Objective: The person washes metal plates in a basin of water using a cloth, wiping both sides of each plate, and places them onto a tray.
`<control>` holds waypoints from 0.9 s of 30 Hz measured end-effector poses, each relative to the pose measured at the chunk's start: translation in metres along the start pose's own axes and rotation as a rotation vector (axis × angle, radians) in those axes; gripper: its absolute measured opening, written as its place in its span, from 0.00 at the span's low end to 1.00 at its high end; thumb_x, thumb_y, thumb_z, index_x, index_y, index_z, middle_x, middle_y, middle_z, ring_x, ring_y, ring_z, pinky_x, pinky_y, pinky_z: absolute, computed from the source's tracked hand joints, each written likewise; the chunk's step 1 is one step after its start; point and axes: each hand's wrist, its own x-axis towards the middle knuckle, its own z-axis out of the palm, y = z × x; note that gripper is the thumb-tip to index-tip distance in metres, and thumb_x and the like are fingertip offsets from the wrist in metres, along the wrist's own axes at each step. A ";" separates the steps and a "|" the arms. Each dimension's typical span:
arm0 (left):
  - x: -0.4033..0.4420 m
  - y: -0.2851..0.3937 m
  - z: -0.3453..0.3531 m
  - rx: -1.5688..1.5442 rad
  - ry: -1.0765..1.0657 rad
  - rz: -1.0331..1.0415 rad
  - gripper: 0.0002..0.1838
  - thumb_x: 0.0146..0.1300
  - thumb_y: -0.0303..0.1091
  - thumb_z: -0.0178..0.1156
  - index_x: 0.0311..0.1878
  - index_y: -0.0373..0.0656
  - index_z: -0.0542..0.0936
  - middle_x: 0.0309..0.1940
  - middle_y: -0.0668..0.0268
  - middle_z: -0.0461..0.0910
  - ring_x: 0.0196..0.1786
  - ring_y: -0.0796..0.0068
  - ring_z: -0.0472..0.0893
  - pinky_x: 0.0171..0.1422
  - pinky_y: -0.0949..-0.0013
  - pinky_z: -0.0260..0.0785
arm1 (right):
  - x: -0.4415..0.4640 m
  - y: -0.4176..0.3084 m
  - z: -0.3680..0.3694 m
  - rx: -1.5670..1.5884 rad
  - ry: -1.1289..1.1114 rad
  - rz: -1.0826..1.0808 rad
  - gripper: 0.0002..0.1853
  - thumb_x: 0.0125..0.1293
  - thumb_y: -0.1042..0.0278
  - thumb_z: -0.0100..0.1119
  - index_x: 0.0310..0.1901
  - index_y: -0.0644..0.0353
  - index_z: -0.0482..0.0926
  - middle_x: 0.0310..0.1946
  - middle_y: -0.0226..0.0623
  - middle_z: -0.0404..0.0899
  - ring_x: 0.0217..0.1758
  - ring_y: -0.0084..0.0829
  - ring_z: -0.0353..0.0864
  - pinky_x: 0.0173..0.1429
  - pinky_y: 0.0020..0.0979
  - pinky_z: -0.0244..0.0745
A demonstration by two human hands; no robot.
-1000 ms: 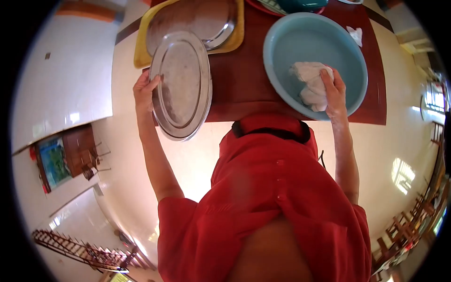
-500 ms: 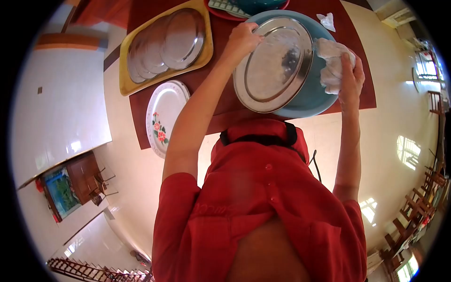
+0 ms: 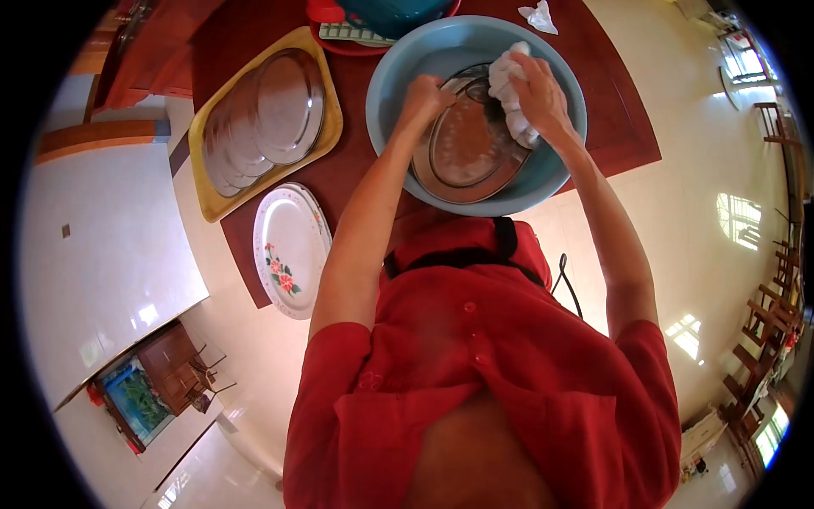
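A wet oval metal plate (image 3: 466,144) lies tilted inside the blue-grey basin (image 3: 386,93). My left hand (image 3: 426,100) is closed on the plate's upper left rim. In my right hand (image 3: 543,95) is a bunched white cloth (image 3: 506,89), pressed against the right side of the plate. The fingers spread over the cloth and partly cover it. Left of the basin, several shiny metal plates (image 3: 288,106) overlap on a yellow tray (image 3: 332,140).
White oval plates with red flowers (image 3: 284,233) sit at the table's front left edge. Behind are a red basin (image 3: 352,51) and a teal bowl (image 3: 394,13). A crumpled white tissue (image 3: 540,17) lies on the dark red table (image 3: 623,119).
The metal plate has gone down from above the basin's rim into the basin. My right hand has brought the cloth leftward onto the plate. The whole view has shifted slightly.
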 end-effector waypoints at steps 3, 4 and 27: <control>0.000 -0.004 -0.001 0.026 -0.013 -0.004 0.18 0.44 0.36 0.65 0.36 0.33 0.80 0.31 0.47 0.79 0.38 0.53 0.80 0.41 0.62 0.69 | 0.004 0.013 0.024 -0.172 -0.145 -0.050 0.22 0.62 0.65 0.49 0.59 0.52 0.64 0.57 0.41 0.65 0.51 0.50 0.69 0.54 0.41 0.66; 0.000 -0.004 -0.001 0.014 -0.025 -0.029 0.18 0.44 0.37 0.66 0.36 0.33 0.80 0.32 0.46 0.79 0.38 0.52 0.79 0.42 0.60 0.69 | 0.003 0.015 0.029 -0.350 -0.255 -0.042 0.24 0.61 0.65 0.50 0.60 0.50 0.62 0.58 0.40 0.64 0.50 0.52 0.68 0.54 0.44 0.66; -0.138 0.037 -0.031 0.539 0.332 0.058 0.18 0.50 0.30 0.63 0.42 0.34 0.69 0.41 0.47 0.69 0.41 0.44 0.74 0.44 0.53 0.69 | 0.015 0.010 0.059 -0.795 -0.283 -0.067 0.21 0.63 0.48 0.47 0.42 0.60 0.77 0.44 0.43 0.72 0.44 0.40 0.76 0.45 0.38 0.72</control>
